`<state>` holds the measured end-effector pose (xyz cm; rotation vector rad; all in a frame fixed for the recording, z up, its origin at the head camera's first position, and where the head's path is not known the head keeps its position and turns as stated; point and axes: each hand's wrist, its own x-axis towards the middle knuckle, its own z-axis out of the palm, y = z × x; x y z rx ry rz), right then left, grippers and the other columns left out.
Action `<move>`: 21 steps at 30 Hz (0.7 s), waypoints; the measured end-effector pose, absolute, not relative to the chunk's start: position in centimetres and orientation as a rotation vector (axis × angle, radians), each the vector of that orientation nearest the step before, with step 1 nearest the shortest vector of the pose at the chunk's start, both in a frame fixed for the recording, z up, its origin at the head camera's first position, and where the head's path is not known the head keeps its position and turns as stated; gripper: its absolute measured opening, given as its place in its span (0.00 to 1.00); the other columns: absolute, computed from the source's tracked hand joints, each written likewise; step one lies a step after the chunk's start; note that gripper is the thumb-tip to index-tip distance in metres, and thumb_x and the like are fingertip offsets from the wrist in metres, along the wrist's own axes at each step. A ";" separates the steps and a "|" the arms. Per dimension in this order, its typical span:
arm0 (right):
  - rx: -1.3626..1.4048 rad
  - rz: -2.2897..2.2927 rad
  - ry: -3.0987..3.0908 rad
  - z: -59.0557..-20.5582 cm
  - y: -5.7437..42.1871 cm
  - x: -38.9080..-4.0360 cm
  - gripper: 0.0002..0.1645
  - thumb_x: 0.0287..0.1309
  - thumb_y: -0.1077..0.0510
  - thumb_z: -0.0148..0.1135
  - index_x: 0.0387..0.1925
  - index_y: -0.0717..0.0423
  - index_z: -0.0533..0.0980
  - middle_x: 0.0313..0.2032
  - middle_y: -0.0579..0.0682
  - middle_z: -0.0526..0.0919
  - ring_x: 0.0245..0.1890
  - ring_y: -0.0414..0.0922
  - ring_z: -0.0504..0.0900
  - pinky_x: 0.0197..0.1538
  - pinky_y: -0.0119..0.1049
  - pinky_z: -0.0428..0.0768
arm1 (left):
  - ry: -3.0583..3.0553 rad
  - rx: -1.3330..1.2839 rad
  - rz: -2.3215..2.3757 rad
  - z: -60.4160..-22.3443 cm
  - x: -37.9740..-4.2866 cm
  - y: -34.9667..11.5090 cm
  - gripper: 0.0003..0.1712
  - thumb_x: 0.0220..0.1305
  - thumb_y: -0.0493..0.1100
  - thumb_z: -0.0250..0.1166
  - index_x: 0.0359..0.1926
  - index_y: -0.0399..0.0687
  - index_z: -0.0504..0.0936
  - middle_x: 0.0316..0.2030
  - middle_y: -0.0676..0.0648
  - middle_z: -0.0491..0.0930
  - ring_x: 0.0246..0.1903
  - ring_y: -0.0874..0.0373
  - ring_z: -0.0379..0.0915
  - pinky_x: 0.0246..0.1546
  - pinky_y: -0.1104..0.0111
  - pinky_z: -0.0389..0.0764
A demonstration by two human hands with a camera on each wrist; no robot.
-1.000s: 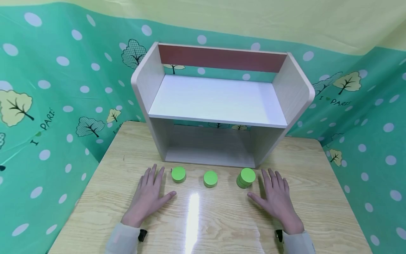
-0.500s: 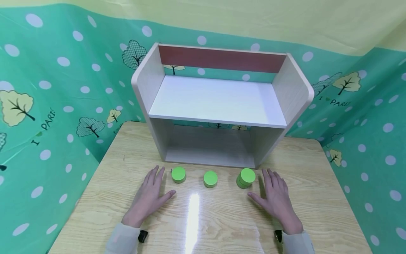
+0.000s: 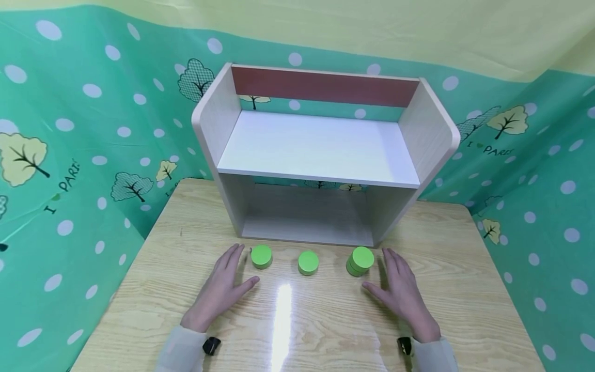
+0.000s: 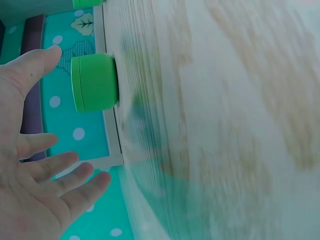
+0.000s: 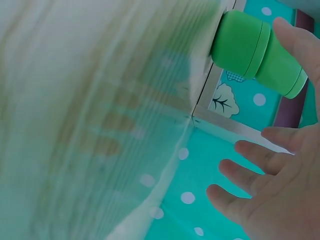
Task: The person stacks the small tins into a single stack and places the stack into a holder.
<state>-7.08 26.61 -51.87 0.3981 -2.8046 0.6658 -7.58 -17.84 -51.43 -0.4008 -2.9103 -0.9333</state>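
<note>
Three spots on the wooden table hold small green lidded round boxes. A single box (image 3: 261, 256) stands at the left and another box (image 3: 308, 262) in the middle. At the right, two boxes (image 3: 360, 261) are stacked; the right wrist view shows a lower box (image 5: 240, 42) and an upper box (image 5: 280, 67). My left hand (image 3: 220, 292) is just left of the left box, thumb spread, touching nothing. In the left wrist view its fingers are apart beside the box (image 4: 95, 82). Right of the stack, my right hand (image 3: 401, 292) is also spread and holds nothing.
A two-level shelf (image 3: 321, 147) with pale side panels and a reddish back strip stands behind the boxes. Wooden tabletop (image 3: 325, 330) extends in front, with a bright light streak. A green patterned curtain (image 3: 93, 129) surrounds the back and sides.
Both hands have turned slightly onto their sides, so their fingers overlap more in the head view. The boxes and shelf stay where they were.
</note>
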 end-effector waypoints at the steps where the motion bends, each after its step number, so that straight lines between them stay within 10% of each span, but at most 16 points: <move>1: 0.390 0.678 -2.812 -51.9 26.6 -7.1 0.65 0.46 0.43 0.80 0.72 0.72 0.55 0.66 0.75 0.62 0.65 0.72 0.61 0.62 0.72 0.64 | -2.909 -0.400 -0.944 -51.4 -7.6 -17.8 0.53 0.63 0.57 0.70 0.76 0.35 0.54 0.73 0.32 0.54 0.70 0.35 0.52 0.67 0.40 0.62; 21: 0.271 1.112 -2.841 -52.0 25.9 -7.7 0.59 0.52 0.57 0.78 0.75 0.68 0.51 0.69 0.70 0.62 0.67 0.68 0.62 0.66 0.67 0.64 | -2.824 -0.299 -1.272 -51.8 -8.5 -17.2 0.50 0.58 0.46 0.76 0.75 0.41 0.59 0.68 0.34 0.64 0.54 0.36 0.75 0.53 0.46 0.80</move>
